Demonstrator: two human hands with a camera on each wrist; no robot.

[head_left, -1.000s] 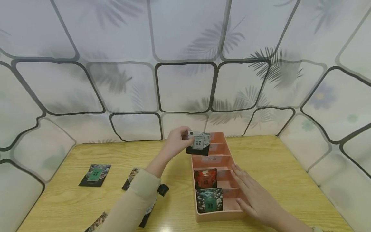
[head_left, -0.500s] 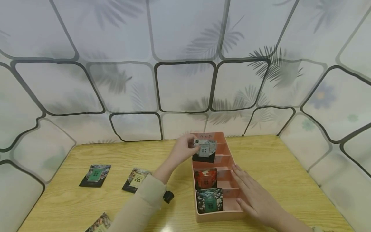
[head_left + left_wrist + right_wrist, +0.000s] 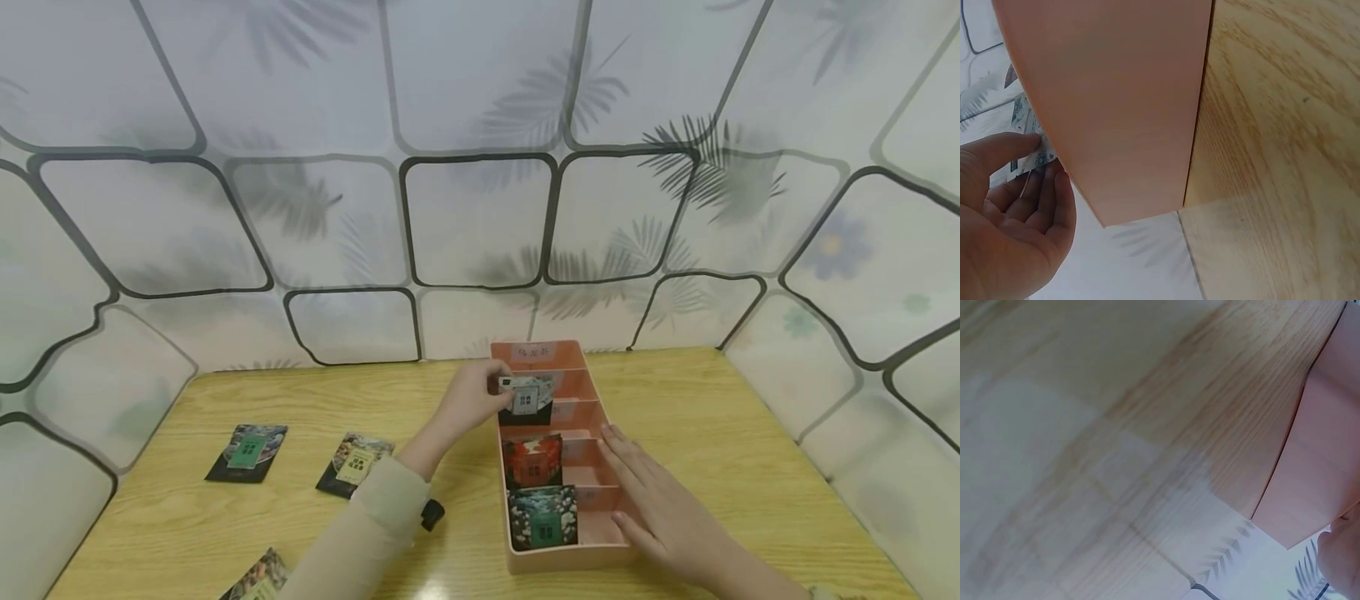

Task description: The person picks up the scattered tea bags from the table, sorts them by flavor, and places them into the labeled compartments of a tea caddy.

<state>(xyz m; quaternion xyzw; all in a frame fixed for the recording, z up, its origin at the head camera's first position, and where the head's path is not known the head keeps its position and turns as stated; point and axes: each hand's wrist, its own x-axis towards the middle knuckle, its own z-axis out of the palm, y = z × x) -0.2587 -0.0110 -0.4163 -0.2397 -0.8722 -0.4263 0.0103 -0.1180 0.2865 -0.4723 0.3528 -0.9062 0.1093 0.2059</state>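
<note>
My left hand [image 3: 468, 400] pinches a flat tea sachet [image 3: 529, 398], grey-white above and black below, by its left edge. It overlaps the second and third compartments from the back of a pink divided box [image 3: 573, 561]. In the left wrist view, thumb and fingers hold the sachet [image 3: 1020, 115] right at the box's rim. My right hand [image 3: 663, 508] rests with straight fingers along the box's right side. A red tea sachet [image 3: 531, 461] stands in the compartment second from the front, and a green-labelled tea sachet [image 3: 543, 518] in the front one.
On the wooden table [image 3: 667, 400], left of the box, lie a green-labelled sachet [image 3: 246, 452] and a yellow-labelled sachet [image 3: 357, 463]. Another sachet [image 3: 258, 577] is partly cut off at the bottom. A patterned cloth [image 3: 480, 225] surrounds the table's back and sides.
My left hand has carried the grey-white sachet right and down, from over the back of the box toward its compartments. My right hand has stayed at the box's side.
</note>
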